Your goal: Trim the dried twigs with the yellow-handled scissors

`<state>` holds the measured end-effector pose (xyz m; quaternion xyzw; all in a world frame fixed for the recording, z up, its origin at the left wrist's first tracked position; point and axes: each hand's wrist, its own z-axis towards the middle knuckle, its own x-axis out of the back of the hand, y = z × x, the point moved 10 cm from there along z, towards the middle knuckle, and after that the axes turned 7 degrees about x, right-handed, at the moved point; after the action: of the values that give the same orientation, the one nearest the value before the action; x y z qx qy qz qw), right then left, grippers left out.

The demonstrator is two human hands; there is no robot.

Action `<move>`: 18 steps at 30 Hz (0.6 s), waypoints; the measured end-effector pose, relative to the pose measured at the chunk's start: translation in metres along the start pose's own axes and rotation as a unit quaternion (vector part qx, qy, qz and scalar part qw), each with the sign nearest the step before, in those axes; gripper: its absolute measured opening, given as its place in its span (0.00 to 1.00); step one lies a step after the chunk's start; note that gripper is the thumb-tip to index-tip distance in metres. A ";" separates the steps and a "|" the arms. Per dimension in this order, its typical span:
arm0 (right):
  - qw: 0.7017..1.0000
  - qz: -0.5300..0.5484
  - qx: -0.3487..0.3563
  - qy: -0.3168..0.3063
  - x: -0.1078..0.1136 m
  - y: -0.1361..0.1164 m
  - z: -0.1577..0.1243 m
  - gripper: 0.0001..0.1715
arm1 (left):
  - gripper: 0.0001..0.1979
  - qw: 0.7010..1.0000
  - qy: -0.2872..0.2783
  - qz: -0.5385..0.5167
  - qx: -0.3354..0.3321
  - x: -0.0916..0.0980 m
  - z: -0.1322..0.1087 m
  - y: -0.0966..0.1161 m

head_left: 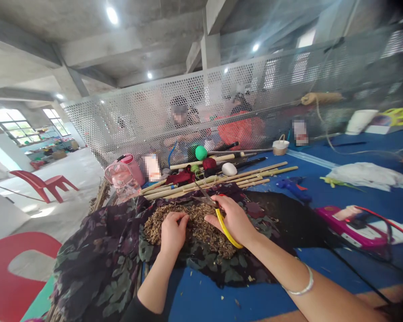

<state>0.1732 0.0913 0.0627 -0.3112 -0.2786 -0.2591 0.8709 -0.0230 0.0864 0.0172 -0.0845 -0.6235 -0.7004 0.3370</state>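
Observation:
A heap of dried brown plant bits (201,223) lies on a dark floral cloth (104,250). My right hand (233,219) grips scissors (224,228) with a yellow handle. Their blades point up and to the left, above the heap. Over the left part of the heap, my left hand (173,232) is closed in a pinch. Whatever is between its fingertips is too small to make out.
Behind the heap lie bamboo sticks (221,180), yarn balls and a green ball (201,153). A perforated metal screen (127,120) stands beyond, people behind it. To the right are a blue glue gun (293,187), a magenta device (352,228) with cables and a white bag (372,175).

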 end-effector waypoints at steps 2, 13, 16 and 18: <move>1.000 0.004 -0.001 -0.007 -0.003 -0.002 -0.001 0.28 | 0.08 0.991 0.009 -0.112 0.072 0.004 0.001 -0.013; 0.994 -0.003 0.043 -0.100 -0.022 -0.014 -0.008 0.36 | 0.02 0.760 -0.089 -0.573 0.294 -0.038 -0.019 -0.019; 0.993 -0.008 0.050 -0.110 -0.024 -0.019 -0.010 0.38 | 0.03 0.773 -0.104 -0.566 0.268 -0.039 -0.020 -0.013; 0.992 -0.010 0.055 -0.110 -0.025 -0.022 -0.010 0.38 | 0.05 0.784 -0.120 -0.557 0.245 -0.041 -0.021 -0.008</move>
<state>0.1454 0.0766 0.0486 -0.2869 -0.3896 -0.2164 0.8480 0.0096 0.0818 -0.0160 0.2795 -0.7486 -0.5738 -0.1797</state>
